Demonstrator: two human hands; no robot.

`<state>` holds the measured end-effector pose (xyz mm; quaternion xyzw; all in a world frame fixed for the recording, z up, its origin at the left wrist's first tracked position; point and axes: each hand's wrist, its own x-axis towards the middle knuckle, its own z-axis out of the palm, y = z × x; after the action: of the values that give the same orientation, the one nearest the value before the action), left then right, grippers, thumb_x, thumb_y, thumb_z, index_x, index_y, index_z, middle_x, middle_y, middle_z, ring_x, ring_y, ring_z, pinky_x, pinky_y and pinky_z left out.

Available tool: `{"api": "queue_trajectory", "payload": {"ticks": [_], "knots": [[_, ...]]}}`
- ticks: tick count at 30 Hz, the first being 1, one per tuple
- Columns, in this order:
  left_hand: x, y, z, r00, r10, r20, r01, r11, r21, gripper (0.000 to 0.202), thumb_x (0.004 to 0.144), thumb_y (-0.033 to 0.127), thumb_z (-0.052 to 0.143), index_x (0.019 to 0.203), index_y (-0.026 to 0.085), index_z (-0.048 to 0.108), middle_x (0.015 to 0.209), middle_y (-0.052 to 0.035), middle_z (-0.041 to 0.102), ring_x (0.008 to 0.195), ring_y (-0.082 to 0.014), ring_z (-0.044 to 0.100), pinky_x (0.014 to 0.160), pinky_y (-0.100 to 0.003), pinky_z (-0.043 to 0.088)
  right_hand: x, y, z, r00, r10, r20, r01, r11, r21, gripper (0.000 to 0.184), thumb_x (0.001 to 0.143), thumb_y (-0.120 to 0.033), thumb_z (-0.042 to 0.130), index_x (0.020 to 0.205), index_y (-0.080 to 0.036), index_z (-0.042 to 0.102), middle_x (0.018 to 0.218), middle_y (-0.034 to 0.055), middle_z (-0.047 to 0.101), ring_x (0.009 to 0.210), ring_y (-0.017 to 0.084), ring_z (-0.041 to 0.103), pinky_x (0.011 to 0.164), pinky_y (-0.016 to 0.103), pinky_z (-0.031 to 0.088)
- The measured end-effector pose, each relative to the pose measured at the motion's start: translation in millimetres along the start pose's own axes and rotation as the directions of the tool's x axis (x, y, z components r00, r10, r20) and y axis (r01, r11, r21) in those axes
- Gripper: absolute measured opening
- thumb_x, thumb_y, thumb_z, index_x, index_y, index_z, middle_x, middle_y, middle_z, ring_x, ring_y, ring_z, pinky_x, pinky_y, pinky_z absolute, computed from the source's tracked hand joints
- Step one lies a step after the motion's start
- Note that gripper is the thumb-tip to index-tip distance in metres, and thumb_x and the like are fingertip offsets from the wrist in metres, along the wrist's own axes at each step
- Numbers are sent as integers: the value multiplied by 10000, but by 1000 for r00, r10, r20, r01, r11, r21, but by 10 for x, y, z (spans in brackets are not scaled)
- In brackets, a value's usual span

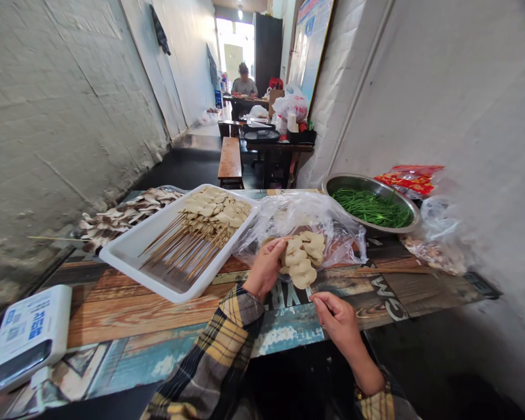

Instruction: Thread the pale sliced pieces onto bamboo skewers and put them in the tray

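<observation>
My left hand [266, 267] is closed round a bunch of pale round food slices [304, 256] threaded on a skewer, held just above the table edge. My right hand [336, 318] pinches the bare lower end of that skewer [308, 290] below the slices. Behind them lies a clear plastic bag [315, 221] with more slices inside. To the left a white tray [131, 252] holds several finished skewers [201, 224] laid side by side.
A metal bowl of green stalks [371, 205] stands at the right with red and clear bags beside it. Sliced mushrooms [122, 216] lie left of the tray. A white device [26, 335] sits at the near left. A person sits at a far table.
</observation>
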<state>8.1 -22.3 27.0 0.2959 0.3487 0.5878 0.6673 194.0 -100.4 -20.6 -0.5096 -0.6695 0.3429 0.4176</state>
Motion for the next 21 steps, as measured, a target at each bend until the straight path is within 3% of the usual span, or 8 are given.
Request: {"api": "queue_trajectory", "payload": {"ticks": [9, 15, 21], "knots": [[-15, -94, 15, 979, -91, 182, 86, 996, 36, 435, 683, 435, 780, 975, 126, 690, 836, -86, 716, 675, -154, 661, 638, -254, 513, 14, 44, -1, 998, 50, -39, -48, 997, 58, 347, 907, -440, 516, 814, -155, 690, 469, -52, 489, 440, 116, 491, 481, 219, 410], [-7, -92, -2, 992, -81, 99, 79, 996, 28, 402, 626, 426, 817, 856, 126, 683, 730, -58, 700, 612, -150, 649, 608, -252, 497, 12, 75, 27, 998, 51, -30, -49, 998, 50, 356, 891, -456, 539, 854, -153, 721, 509, -21, 566, 451, 129, 540, 470, 220, 445], [-23, -65, -37, 999, -15, 29, 14, 998, 55, 429, 608, 488, 805, 819, 134, 685, 735, -48, 696, 604, -134, 622, 592, -237, 471, 30, 116, 25, 998, -56, -3, 56, 998, 15, 301, 864, -435, 589, 857, -184, 755, 821, 76, 742, 762, 223, 691, 689, 276, 538]]}}
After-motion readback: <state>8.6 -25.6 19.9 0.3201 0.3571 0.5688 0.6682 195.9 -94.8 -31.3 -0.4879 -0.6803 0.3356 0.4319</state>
